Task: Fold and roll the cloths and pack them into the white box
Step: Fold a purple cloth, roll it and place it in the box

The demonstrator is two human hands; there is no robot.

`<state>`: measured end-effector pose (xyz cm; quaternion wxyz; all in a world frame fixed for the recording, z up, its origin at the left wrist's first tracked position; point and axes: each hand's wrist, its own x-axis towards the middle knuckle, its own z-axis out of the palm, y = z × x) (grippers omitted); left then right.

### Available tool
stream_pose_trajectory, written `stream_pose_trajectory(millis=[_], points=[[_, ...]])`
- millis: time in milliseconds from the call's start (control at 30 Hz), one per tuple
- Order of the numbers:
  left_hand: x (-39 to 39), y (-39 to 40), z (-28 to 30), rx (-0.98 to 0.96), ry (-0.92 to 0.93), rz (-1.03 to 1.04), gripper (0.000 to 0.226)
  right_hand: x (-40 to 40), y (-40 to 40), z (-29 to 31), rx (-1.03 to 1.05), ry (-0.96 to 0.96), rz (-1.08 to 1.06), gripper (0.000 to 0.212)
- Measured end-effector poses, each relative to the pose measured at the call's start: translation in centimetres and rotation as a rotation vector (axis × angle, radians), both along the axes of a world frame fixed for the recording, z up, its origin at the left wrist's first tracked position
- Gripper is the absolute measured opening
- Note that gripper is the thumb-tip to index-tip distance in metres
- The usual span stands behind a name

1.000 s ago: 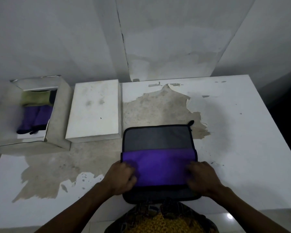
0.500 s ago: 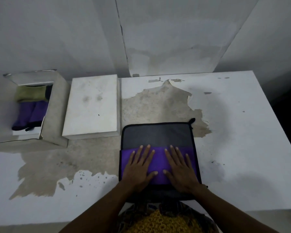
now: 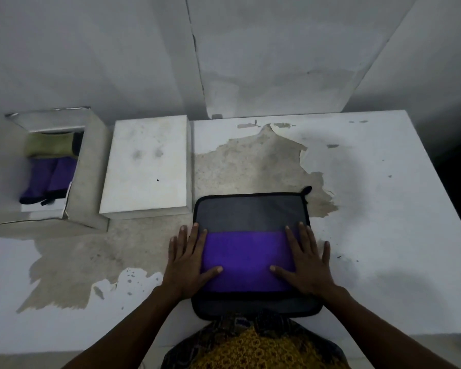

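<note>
Cloth (image 3: 250, 222), grey with black piping and a purple underside, lies flat at the near edge of the counter (image 3: 383, 209), its near portion turned up so a purple band covers the middle; a small hanging loop sticks out at the far right corner. Left hand (image 3: 186, 265) and right hand (image 3: 308, 265) rest palm-down on the two ends of the purple band, fingers spread — neither grip closed on anything, only pressing the fold flat. White box (image 3: 91, 169), open, sits at the far left of the counter, well apart from the cloth, holding a green roll (image 3: 51, 145) and purple rolls (image 3: 48, 177); its lid (image 3: 147, 166) lies between box and cloth. Risks, as judged: the cloth's near edge reaches the counter's lip, so a tug toward the body could drag it off; uneven pressure from the two palms could skew the fold and give a lopsided roll; the peeled, rough patch of counter may snag the fabric when it is rolled; a loose roll may not fit the space left in the box.
</note>
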<state>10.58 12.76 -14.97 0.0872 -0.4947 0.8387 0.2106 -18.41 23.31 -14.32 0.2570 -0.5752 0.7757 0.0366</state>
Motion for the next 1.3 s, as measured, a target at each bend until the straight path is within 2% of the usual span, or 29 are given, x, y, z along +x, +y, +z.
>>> stream_pose_trajectory(millis=[67, 167, 267, 300, 433, 533, 633, 767, 900, 1067, 1300], points=[[-0.2, -0.5, 0.6, -0.035, 0.062, 0.012, 0.088, -0.4, -0.7, 0.7, -0.054, 0.020, -0.013, 0.092], [-0.5, -2.1, 1.6, -0.106, 0.107, 0.097, 0.049, -1.5, -1.9, 1.8, -0.127, 0.005, -0.085, 0.063], [-0.7, -3.8, 2.2, -0.045, 0.113, 0.128, 0.023, -2.8, -2.8, 2.6, -0.094, 0.000, -0.074, 0.044], [-0.7, -4.2, 2.6, -0.008, 0.138, 0.130, 0.019, -3.2, -3.0, 2.8, -0.087, -0.014, -0.070, 0.037], [-0.3, -5.1, 3.3, 0.169, 0.289, 0.182, 0.027, -4.1, -3.0, 3.4, -0.123, -0.070, -0.100, 0.011], [0.1, -4.8, 3.5, 0.189, 0.306, 0.172, 0.027, -4.0, -2.3, 3.7, -0.202, -0.199, -0.183, 0.006], [0.5, -3.9, 3.7, 0.141, 0.352, 0.161, 0.035, -3.6, -0.9, 3.9, -0.284, -0.302, -0.257, 0.023], [1.4, -2.3, 3.9, 0.086, 0.379, 0.131, 0.035, -2.8, 1.2, 3.8, -0.383, -0.357, -0.294, 0.032], [2.3, -0.5, 4.3, 0.020, 0.417, 0.064, 0.031, -2.4, 3.3, 3.7, -0.455, -0.364, -0.244, 0.041], [3.4, 2.0, 4.4, -0.045, 0.424, -0.046, 0.030, -2.6, 5.6, 3.8, -0.430, -0.329, -0.147, 0.045], [3.8, 3.7, 3.8, -0.084, 0.387, -0.069, 0.032, -2.1, 6.3, 3.9, -0.417, -0.173, -0.002, 0.031]])
